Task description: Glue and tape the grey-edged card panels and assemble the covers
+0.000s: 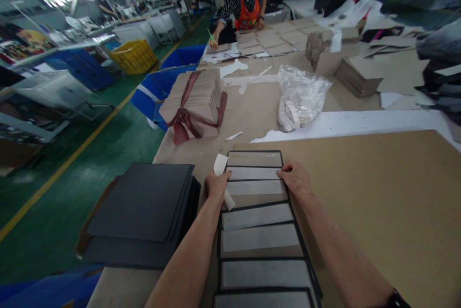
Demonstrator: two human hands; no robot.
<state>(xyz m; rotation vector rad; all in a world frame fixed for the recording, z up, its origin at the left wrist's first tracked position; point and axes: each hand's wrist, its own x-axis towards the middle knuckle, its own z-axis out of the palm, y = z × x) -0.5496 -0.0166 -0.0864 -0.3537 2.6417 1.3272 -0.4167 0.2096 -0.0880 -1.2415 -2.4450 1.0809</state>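
A row of overlapping cardboard panels (257, 231) with black edges and pale grey strips lies on the brown board in front of me. My left hand (216, 187) rests at the left edge of the row, closed on a small white strip of paper (220, 164). My right hand (296, 179) presses its bent fingers on the right edge of one upper panel. A stack of dark grey sheets (144, 212) lies just left of my left arm.
A tied bundle of tan cards (196, 101), a clear plastic bag (300, 97) and more card stacks (358, 77) lie farther up the table. A person in an orange apron (247, 5) works at the far end. Blue bins (162, 87) stand on the green floor left.
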